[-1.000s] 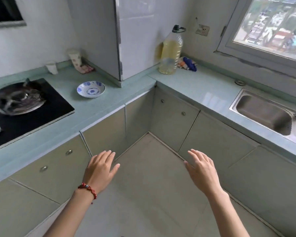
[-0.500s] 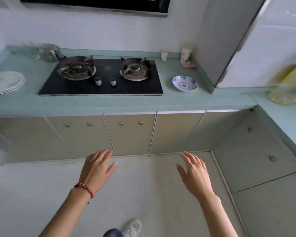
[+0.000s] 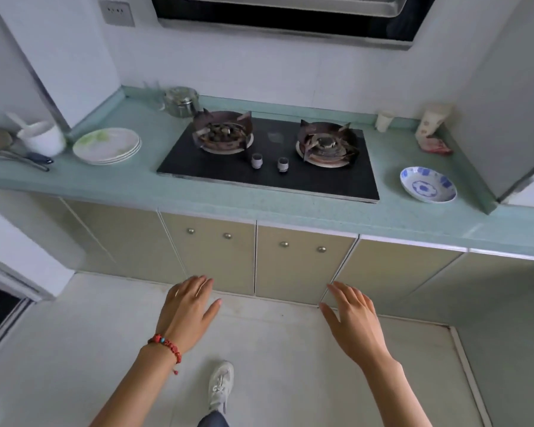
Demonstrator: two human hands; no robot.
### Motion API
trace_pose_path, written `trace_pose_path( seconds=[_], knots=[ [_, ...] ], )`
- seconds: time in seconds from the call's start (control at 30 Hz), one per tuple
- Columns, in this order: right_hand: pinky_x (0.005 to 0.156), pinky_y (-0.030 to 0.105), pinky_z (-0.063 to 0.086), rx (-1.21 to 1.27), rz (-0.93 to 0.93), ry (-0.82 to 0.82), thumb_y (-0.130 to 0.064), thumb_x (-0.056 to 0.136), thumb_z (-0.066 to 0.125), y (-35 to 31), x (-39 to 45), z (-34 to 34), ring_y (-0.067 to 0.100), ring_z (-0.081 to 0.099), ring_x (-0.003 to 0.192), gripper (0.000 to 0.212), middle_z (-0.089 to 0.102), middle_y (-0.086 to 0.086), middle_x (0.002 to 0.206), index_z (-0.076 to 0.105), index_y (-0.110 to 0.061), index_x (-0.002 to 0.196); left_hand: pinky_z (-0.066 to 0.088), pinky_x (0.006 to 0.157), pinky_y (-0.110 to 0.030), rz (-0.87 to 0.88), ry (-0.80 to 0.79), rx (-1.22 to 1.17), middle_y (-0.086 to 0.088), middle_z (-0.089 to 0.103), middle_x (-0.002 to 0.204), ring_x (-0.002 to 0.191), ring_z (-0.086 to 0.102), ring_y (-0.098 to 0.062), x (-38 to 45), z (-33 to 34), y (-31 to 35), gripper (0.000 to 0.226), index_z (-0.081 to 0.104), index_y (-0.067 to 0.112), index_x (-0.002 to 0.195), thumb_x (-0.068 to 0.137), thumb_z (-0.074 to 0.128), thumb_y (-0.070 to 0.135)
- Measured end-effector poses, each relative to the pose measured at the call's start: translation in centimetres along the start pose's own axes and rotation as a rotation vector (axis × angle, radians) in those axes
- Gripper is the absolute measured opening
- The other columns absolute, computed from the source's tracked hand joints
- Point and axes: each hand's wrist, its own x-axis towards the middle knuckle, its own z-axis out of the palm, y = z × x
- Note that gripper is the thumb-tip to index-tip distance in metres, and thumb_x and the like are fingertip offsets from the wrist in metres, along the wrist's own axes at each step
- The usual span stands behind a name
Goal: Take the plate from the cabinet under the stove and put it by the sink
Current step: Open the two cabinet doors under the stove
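Compared with half a second ago, the view now faces the stove (image 3: 269,158) more squarely and from closer, so the cabinet doors (image 3: 256,257) under it fill the middle of the frame. The range hood (image 3: 287,16) and a wall outlet (image 3: 116,12) show more fully at the top, and a white cup (image 3: 45,138) with utensils has come into sight at the far left. The oil bottle seen at the right edge earlier is out of frame.

Both hands hang over the pale floor (image 3: 74,349) in front of the cabinet, palms down. The left hand (image 3: 187,311), with a red bead bracelet (image 3: 165,345) on its wrist, has its fingers (image 3: 195,286) spread loosely and holds nothing. The right hand (image 3: 353,318) is likewise empty, its fingers wide. Both sit a little nearer the doors than before, fingertips reaching to their lower edge in the view; whether they touch cannot be told.

The cabinet doors under the stove are closed, each pair with round metal knobs (image 3: 227,235). Any plate inside is hidden. On the green tabletop (image 3: 130,183), a stack of white plates (image 3: 107,145) lies left of the stove, and a blue-and-white dish (image 3: 427,184) lies right of it. A metal pot (image 3: 181,101) stands behind the left burner. A white shoe (image 3: 220,385) shows on the floor between the arms.

No brand, label or writing can be read anywhere.
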Motion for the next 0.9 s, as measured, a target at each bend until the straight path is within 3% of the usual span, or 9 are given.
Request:
trace_pose_path(
  seconds=[0.07, 0.13, 0.43, 0.73, 0.83, 0.9],
  knots=[
    [0.107, 0.036, 0.027, 0.004, 0.03, 0.014, -0.035, 0.09, 0.049, -1.1, 2.8, 0.9, 0.025, 0.041, 0.128, 0.044, 0.049, 0.008, 0.137, 0.045, -0.014, 0.129, 0.055, 0.075, -0.044, 0.052, -0.014, 0.003, -0.015, 0.072, 0.097, 0.089, 0.068, -0.029, 3.6, -0.3, -1.6, 0.079, 0.066, 0.002, 0.097, 0.091, 0.005, 0.051],
    [0.108, 0.035, 0.026, -0.002, 0.055, 0.007, -0.035, 0.091, 0.048, -2.3, 5.5, 1.7, 0.023, 0.039, 0.129, 0.044, 0.047, 0.006, 0.139, 0.044, -0.014, 0.13, 0.055, 0.075, -0.044, 0.095, -0.012, 0.022, -0.015, 0.071, 0.098, 0.091, 0.067, -0.028, 6.8, -1.0, -3.1, 0.085, 0.066, 0.002, 0.097, 0.09, -0.002, 0.053],
    [0.107, 0.036, 0.029, 0.047, 0.182, -0.001, -0.031, 0.091, 0.05, -6.5, 13.6, 5.0, 0.025, 0.041, 0.127, 0.042, 0.05, 0.007, 0.136, 0.046, -0.012, 0.128, 0.054, 0.079, -0.042, 0.244, -0.06, 0.048, -0.015, 0.071, 0.102, 0.094, 0.066, -0.029, 16.8, -0.1, -8.0, 0.08, 0.065, 0.002, 0.1, 0.092, 0.0, 0.048],
    [0.102, 0.036, 0.034, 0.269, 0.293, -0.042, -0.023, 0.089, 0.054, -5.4, 20.4, 13.3, 0.026, 0.046, 0.122, 0.037, 0.055, 0.009, 0.13, 0.05, -0.01, 0.124, 0.052, 0.085, -0.045, 0.219, -0.142, 0.021, -0.016, 0.065, 0.116, 0.105, 0.062, -0.029, 23.1, 7.0, -9.0, 0.076, 0.061, 0.003, 0.109, 0.092, 0.002, 0.049],
    [0.095, 0.023, 0.034, 0.483, 0.407, -0.012, -0.02, 0.089, 0.054, -5.0, 23.0, 16.5, 0.022, 0.049, 0.119, 0.033, 0.058, 0.007, 0.126, 0.052, -0.012, 0.121, 0.049, 0.09, -0.046, 0.17, -0.11, -0.094, -0.017, 0.062, 0.121, 0.11, 0.059, -0.031, 25.0, 10.4, -8.8, 0.071, 0.056, 0.002, 0.115, 0.092, 0.011, 0.052],
    [0.09, 0.022, 0.038, 0.693, 0.547, 0.001, -0.018, 0.09, 0.054, -4.8, 24.8, 18.4, 0.02, 0.054, 0.114, 0.029, 0.062, 0.005, 0.121, 0.055, -0.015, 0.118, 0.042, 0.096, -0.04, 0.036, -0.069, -0.316, -0.016, 0.058, 0.126, 0.116, 0.054, -0.03, 26.3, 12.9, -8.4, 0.052, 0.051, 0.003, 0.121, 0.092, 0.035, 0.042]
  ],
)
